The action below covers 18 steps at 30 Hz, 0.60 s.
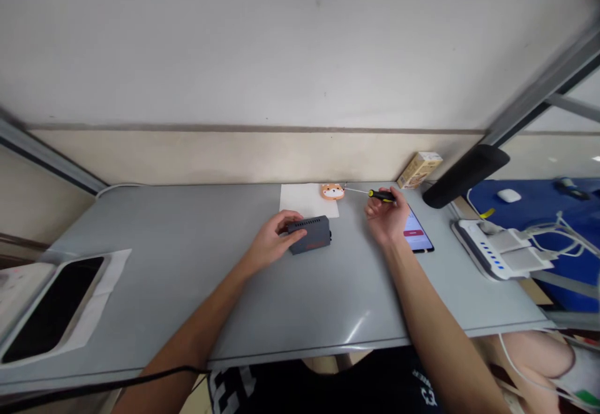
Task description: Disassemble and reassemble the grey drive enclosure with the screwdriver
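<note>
My left hand (274, 237) grips the left end of a small dark grey box (311, 234) with a row of vents on top and a red label on its side; the box lies on the grey table (187, 276). My right hand (388, 217) is raised a little to the right of the box, fingers closed on a small screwdriver (375, 194) with a black and yellow handle. Its thin shaft points left toward an orange animal-shaped object (332, 191) lying by the wall.
A white sheet (304, 200) lies behind the box. A phone (417, 234) with a lit screen sits under my right wrist. A small carton (419, 169) leans at the wall. A power strip (497, 248) with plugs sits at the right, a dark tray (51, 307) at the left.
</note>
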Motion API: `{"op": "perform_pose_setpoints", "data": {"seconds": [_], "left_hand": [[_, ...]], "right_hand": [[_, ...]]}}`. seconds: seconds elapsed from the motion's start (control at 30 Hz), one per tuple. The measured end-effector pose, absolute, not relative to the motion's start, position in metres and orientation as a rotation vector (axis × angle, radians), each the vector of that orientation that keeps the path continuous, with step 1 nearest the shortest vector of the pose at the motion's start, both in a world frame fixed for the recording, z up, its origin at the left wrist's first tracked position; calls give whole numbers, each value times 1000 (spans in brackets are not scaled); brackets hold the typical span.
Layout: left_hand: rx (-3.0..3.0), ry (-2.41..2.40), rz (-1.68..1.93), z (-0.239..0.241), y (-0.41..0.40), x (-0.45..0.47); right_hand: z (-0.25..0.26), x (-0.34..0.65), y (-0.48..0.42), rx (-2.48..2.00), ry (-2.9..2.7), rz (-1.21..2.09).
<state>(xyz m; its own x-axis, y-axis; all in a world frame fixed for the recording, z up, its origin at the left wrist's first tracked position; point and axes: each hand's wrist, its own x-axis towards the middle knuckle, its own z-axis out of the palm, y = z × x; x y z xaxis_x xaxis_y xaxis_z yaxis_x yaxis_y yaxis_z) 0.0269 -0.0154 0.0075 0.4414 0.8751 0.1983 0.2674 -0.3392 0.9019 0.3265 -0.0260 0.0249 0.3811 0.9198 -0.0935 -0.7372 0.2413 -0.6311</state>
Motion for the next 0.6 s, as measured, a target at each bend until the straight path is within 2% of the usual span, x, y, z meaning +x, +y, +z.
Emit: {"op": "perform_pose_setpoints", "data": {"seconds": [0.13,0.4,0.6], "left_hand": [[1880,1098,815,-2,-5,19],[2259,1095,930,-2,-9,25],[2422,1083,1040,-4,-8,25]], "right_hand": [[41,325,-40,-804,-597,897],[45,289,-94,-1098,-1637,332],[44,271,-94,-1142,-1780,182]]}}
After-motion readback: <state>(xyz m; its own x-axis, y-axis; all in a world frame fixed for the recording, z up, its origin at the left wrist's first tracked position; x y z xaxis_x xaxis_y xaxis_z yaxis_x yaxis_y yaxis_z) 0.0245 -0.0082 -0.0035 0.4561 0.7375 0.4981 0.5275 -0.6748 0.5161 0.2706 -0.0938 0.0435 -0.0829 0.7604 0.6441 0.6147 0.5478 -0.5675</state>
